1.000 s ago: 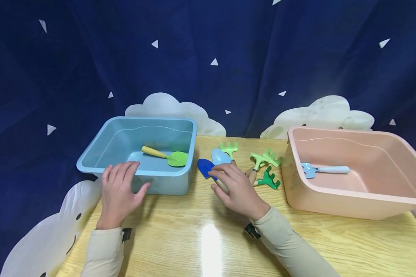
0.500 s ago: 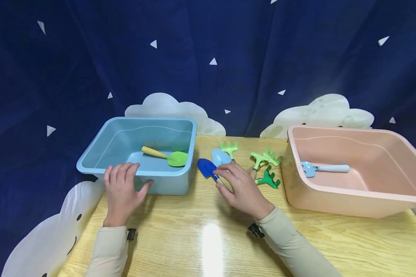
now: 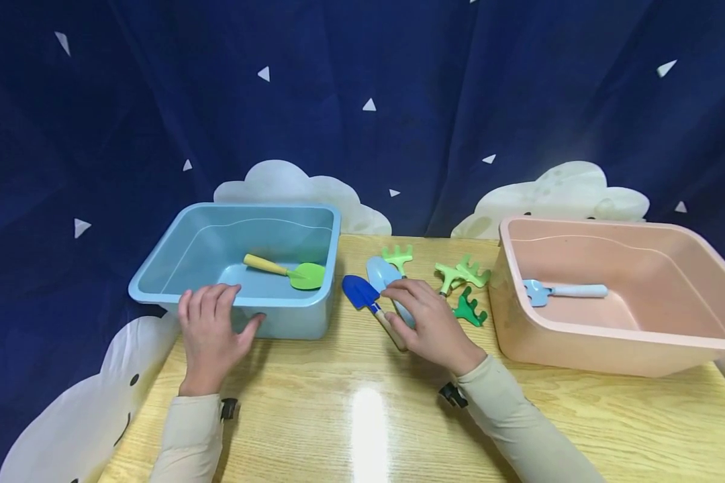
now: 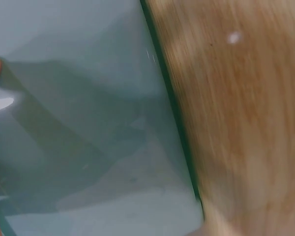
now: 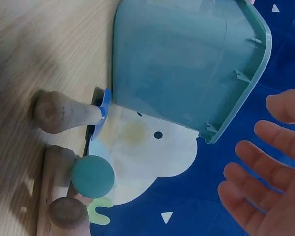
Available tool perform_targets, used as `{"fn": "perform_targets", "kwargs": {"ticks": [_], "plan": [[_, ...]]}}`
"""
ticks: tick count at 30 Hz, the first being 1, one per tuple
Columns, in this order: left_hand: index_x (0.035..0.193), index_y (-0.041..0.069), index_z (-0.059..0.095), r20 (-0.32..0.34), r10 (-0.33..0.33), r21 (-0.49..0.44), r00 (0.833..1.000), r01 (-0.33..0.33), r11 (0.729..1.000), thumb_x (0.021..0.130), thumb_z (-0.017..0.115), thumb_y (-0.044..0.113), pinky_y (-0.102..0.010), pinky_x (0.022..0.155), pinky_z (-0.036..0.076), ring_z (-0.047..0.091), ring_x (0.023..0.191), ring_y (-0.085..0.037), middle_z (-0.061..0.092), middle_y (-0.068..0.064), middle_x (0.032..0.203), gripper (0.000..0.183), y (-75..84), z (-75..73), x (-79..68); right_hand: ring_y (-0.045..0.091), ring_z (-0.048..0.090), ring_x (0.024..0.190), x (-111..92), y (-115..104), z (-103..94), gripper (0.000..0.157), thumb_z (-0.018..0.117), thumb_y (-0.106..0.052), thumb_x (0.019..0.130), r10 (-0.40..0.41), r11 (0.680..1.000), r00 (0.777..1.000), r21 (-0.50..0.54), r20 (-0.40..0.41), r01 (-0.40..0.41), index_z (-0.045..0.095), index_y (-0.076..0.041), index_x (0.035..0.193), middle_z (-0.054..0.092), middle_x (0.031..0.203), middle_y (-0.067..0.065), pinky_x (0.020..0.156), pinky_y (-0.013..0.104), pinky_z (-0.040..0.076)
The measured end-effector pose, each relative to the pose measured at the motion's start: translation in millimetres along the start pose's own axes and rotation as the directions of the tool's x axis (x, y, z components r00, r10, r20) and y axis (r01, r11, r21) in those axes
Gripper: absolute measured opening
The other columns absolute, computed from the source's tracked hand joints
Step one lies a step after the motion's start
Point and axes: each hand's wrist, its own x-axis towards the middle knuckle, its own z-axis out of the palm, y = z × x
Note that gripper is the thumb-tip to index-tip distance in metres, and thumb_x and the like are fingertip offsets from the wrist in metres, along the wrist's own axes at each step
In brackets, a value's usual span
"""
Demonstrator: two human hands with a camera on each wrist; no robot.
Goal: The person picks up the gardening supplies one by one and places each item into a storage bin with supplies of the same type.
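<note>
– Navy curtain behind, wooden table below. Where's the blue trowel?
– On the table, just right of the blue bin. The right hand has shifted rightward since a second ago, baring the trowel's whole handle. Its fingers are spread, holding nothing, over the light-blue trowel.
– And the left hand?
– At the bin's near rim, as before; whether it grips, I can't tell.
– Anything hidden?
– The dark green rake's handle, behind the right hand. The pink bin is cut off rightward.
</note>
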Motion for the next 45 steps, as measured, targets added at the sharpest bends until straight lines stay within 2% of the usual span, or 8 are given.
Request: {"fn": "perform_targets", "kwargs": {"ticks": [9,14,20,24,28,35,40,45], "plan": [[0.119,0.0,0.06,0.0,-0.002,-0.009,1.0,0.002,1.0,0.075,0.07,0.042,-0.062,0.104,0.028,0.048,0.108,-0.042,0.059,-0.021,0.114,0.062,1.5,-0.2,0.6,0.022,0.062,0.11,0,-1,8.2,0.031,0.071,-0.019,0.089,0.024,0.999,0.999,0.02,0.038,-0.024,0.069,-0.012,0.119,0.066,0.12,0.004,0.093,0.041,0.052],[0.119,0.0,0.06,-0.003,-0.007,-0.009,1.0,0.007,1.0,0.075,0.069,0.042,-0.062,0.104,0.028,0.048,0.109,-0.042,0.059,-0.021,0.114,0.062,1.2,-0.4,0.5,0.023,0.062,0.117,0,-2,15.6,0.031,0.066,-0.023,0.094,0.069,0.996,0.991,0.052,0.114,-0.076,0.067,-0.013,0.123,0.065,0.124,0.005,0.105,0.048,0.047],[0.119,-0.001,0.059,-0.01,-0.011,-0.021,1.0,0.011,1.0,0.075,0.071,0.041,-0.063,0.102,0.028,0.048,0.109,-0.042,0.059,-0.021,0.115,0.062,0.8,0.1,0.7,0.023,0.059,0.121,-4,1,30.7,0.036,0.067,-0.024,0.094,0.11,0.988,0.97,0.084,0.216,-0.131,0.064,-0.011,0.127,0.062,0.129,0.006,0.101,0.044,0.05],[0.12,-0.001,0.059,-0.013,-0.013,-0.033,1.0,0.013,0.999,0.075,0.071,0.04,-0.063,0.103,0.027,0.047,0.109,-0.042,0.059,-0.021,0.115,0.062,0.2,0.2,0.7,0.026,0.059,0.121,-6,0,40.3,0.04,0.069,-0.022,0.092,0.112,0.991,0.96,0.042,0.255,-0.126,0.062,-0.009,0.129,0.062,0.13,0.009,0.099,0.044,0.05],[0.12,-0.001,0.059,-0.011,-0.02,-0.039,1.0,0.019,0.999,0.075,0.07,0.04,-0.063,0.104,0.026,0.047,0.109,-0.041,0.058,-0.021,0.115,0.061,-0.1,0.4,0.4,0.028,0.06,0.119,-5,-1,50.2,0.045,0.073,-0.019,0.088,0.079,0.996,0.96,-0.055,0.27,-0.066,0.062,-0.006,0.13,0.062,0.127,0.012,0.098,0.044,0.052],[0.12,0.0,0.06,-0.016,-0.023,-0.044,1.0,0.022,0.999,0.074,0.071,0.039,-0.062,0.105,0.026,0.047,0.11,-0.041,0.059,-0.02,0.115,0.061,0.5,1.2,-0.1,0.031,0.062,0.112,-6,-4,64.5,0.047,0.073,-0.02,0.086,0.092,0.974,0.94,-0.227,0.329,-0.016,0.061,-0.006,0.129,0.062,0.125,0.017,0.093,0.044,0.054],[0.12,0.0,0.06,-0.01,-0.024,-0.043,1.0,0.024,0.999,0.073,0.072,0.038,-0.063,0.104,0.026,0.047,0.11,-0.041,0.058,-0.02,0.115,0.062,1.5,1.8,-0.4,0.034,0.065,0.104,-10,-6,70.2,0.043,0.075,-0.017,0.084,0.122,0.968,0.93,-0.247,0.348,-0.035,0.06,-0.005,0.122,0.062,0.121,0.02,0.086,0.045,0.056],[0.12,0.0,0.06,-0.009,-0.03,-0.05,1.0,0.03,0.998,0.073,0.073,0.038,-0.063,0.105,0.026,0.047,0.11,-0.041,0.058,-0.02,0.115,0.061,1.7,1.8,-0.5,0.033,0.065,0.095,-12,-5,73.0,0.036,0.075,-0.012,0.083,0.114,0.967,0.938,-0.253,0.327,-0.029,0.06,-0.006,0.115,0.062,0.115,0.018,0.08,0.042,0.056]]}}
